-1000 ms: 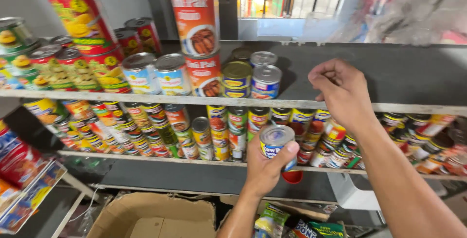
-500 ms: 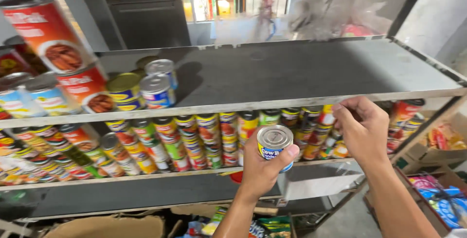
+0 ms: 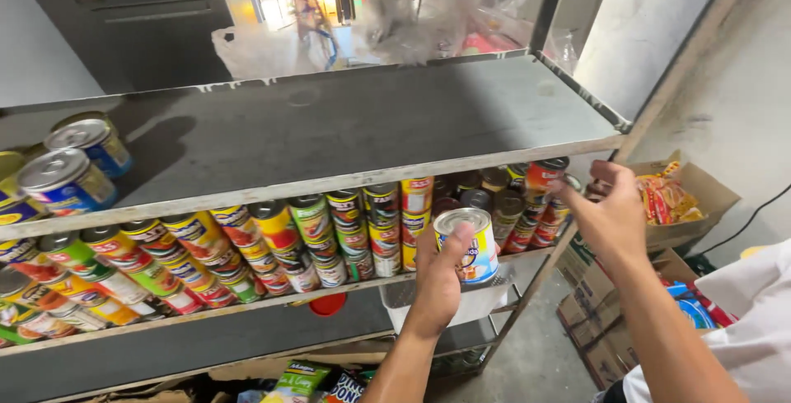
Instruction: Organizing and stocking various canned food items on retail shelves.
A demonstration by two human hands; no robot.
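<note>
My left hand (image 3: 437,279) grips a small tin can (image 3: 468,245) with a silver lid and a white, blue and yellow label, held upright in front of the middle shelf. My right hand (image 3: 610,213) reaches toward the right end of that shelf, fingers curled by an orange-red can (image 3: 544,175) among the stacked cans there; whether it grips one I cannot tell. The middle shelf (image 3: 247,308) is packed with several rows of colourful stacked cans (image 3: 272,238).
The grey top shelf (image 3: 354,123) holds blue-labelled cans (image 3: 70,176) at its far left. A cardboard box of red and yellow packets (image 3: 671,197) sits at right. More boxes (image 3: 593,333) and packets lie on the floor below. A white wall stands at right.
The view has swung right, so the big red cans left the frame. My right hand dropped from the top shelf edge to the right end of the middle shelf. The left hand keeps its can.
</note>
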